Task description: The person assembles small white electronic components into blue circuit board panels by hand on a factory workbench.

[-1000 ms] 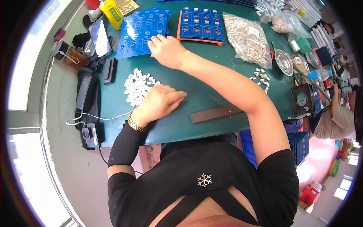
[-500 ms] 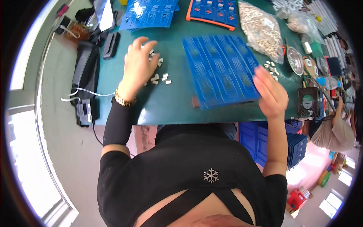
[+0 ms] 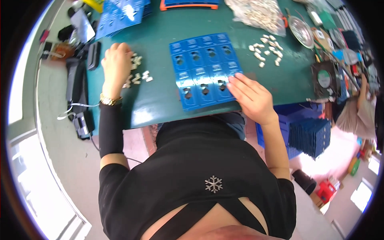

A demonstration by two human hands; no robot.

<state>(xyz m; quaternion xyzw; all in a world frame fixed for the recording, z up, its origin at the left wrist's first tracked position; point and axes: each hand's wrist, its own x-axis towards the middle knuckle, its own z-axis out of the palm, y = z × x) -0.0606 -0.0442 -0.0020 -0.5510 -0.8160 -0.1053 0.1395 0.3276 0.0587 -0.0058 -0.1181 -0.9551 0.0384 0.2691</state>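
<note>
A blue panel of joined circuit boards (image 3: 206, 72) with dark cut-outs lies on the table in front of me. My right hand (image 3: 252, 98) rests its outstretched fingers on the panel's right edge near the lower corner. To the left, my left hand (image 3: 117, 66) is bent down at a small pile of white connectors (image 3: 137, 60), its fingers drawn together. The fingertips are hidden, so whatever they pinch does not show. A few more white connectors (image 3: 147, 76) lie just right of that hand.
Scattered white connectors (image 3: 269, 50) lie right of the panel, below a clear bag of such parts (image 3: 260, 14). Stacked blue panels (image 3: 122, 16) and an orange-edged rack (image 3: 190, 6) are at the back. A metal dish (image 3: 301, 32) and a fan (image 3: 325, 80) stand right.
The view has shifted, so the table's things sit farther left and higher. The blue panel, blurred by motion before, now lies still. My left hand's fingers have drawn together over the connectors.
</note>
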